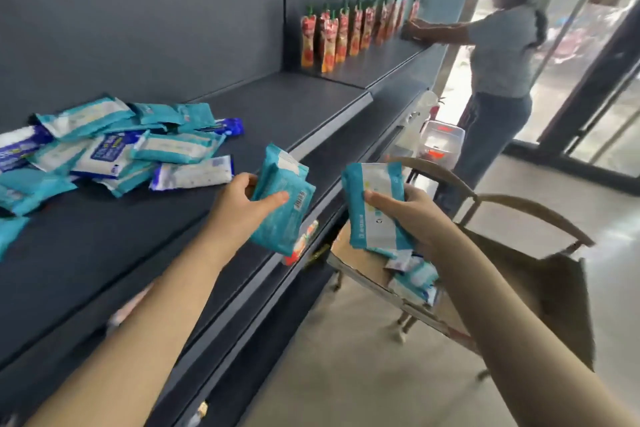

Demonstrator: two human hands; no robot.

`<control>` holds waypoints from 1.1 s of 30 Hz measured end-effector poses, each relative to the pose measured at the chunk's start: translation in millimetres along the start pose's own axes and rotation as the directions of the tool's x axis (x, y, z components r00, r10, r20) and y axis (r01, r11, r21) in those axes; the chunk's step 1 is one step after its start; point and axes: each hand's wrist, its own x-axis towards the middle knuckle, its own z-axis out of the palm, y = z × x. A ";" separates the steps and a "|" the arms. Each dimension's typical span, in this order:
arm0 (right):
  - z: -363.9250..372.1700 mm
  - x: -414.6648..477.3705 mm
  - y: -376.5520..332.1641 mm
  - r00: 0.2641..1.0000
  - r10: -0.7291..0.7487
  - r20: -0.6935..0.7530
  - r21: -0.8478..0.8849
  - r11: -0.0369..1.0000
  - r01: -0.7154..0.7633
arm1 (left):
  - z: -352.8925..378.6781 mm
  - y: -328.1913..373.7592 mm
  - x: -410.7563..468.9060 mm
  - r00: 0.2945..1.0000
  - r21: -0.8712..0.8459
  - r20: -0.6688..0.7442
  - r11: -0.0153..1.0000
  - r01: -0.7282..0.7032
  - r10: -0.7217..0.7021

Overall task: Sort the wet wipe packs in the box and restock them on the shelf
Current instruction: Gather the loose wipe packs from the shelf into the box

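Note:
My left hand grips a teal wet wipe pack over the front edge of the dark shelf. My right hand holds another teal-and-white wet wipe pack above the open cardboard box, where several more packs lie. A loose pile of teal and dark blue wipe packs is spread over the shelf's left part.
The box rests on a wooden chair to the right of the shelving. Further along the shelf stands a row of red-orange pouches, where another person is working. A clear plastic bin sits beside that person. Glass doors are at the far right.

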 end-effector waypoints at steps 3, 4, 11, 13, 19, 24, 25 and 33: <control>-55.4 9.2 26.0 0.990 0.117 -0.072 0.115 0.987 -0.108 | 61.6 -2.1 17.6 0.995 -0.049 0.095 0.998 0.038 -0.033; -71.0 12.7 34.3 0.984 0.156 -0.089 0.154 0.978 -0.141 | 78.8 -3.3 24.5 0.991 -0.061 0.124 0.997 0.054 -0.046; -156.8 57.5 81.6 0.929 0.268 -0.255 0.222 0.951 -0.213 | 185.7 -28.6 93.6 0.931 -0.084 0.331 0.977 0.195 -0.157; -176.0 79.8 90.2 0.914 0.247 -0.321 0.195 0.962 -0.191 | 215.1 -37.9 118.4 0.909 -0.062 0.373 0.973 0.222 -0.184; -221.3 144.6 129.3 0.830 0.264 -0.492 0.212 0.961 -0.180 | 287.1 -73.6 173.6 0.862 0.006 0.427 0.954 0.300 -0.274; -257.5 202.3 182.8 0.802 0.314 -0.508 0.222 0.948 -0.230 | 338.6 -125.5 200.9 0.825 0.054 0.374 0.898 0.437 -0.424; -265.3 217.3 195.3 0.797 0.331 -0.505 0.231 0.942 -0.244 | 350.6 -137.2 206.2 0.813 0.067 0.357 0.881 0.468 -0.459; -318.4 365.9 328.6 0.766 0.515 -0.385 0.214 0.857 -0.468 | 465.1 -251.0 227.2 0.590 0.048 0.235 0.616 0.787 -0.772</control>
